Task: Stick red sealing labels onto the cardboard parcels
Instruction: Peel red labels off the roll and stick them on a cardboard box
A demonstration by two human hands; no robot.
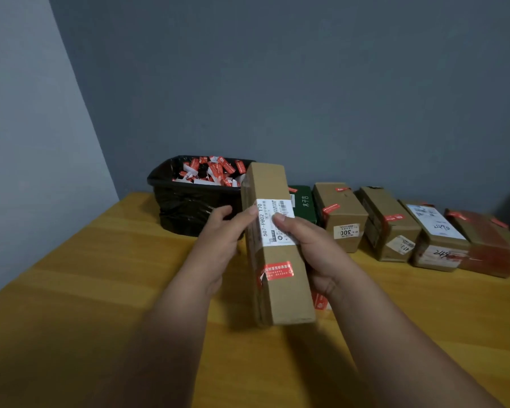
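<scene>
A long narrow cardboard parcel (pixel 277 260) is held above the wooden table, its far end tilted up. It carries a white shipping label (pixel 273 222) and a red sealing label (pixel 277 271) wrapped over its left edge. My left hand (pixel 221 242) grips its left side with the thumb on the white label. On the parcel's right side my right hand (pixel 309 248) grips it, thumb on top. Beneath the parcel a piece of red label sheet (pixel 320 301) shows on the table.
A black bin (pixel 186 201) lined with plastic holds several red-and-white label scraps at the back. To its right runs a row of parcels: a green box (pixel 305 204), brown boxes (pixel 340 216) (pixel 389 225) (pixel 437 237) and a reddish one (pixel 492 245), bearing red labels. The yellow table (pixel 100 290) meets grey walls.
</scene>
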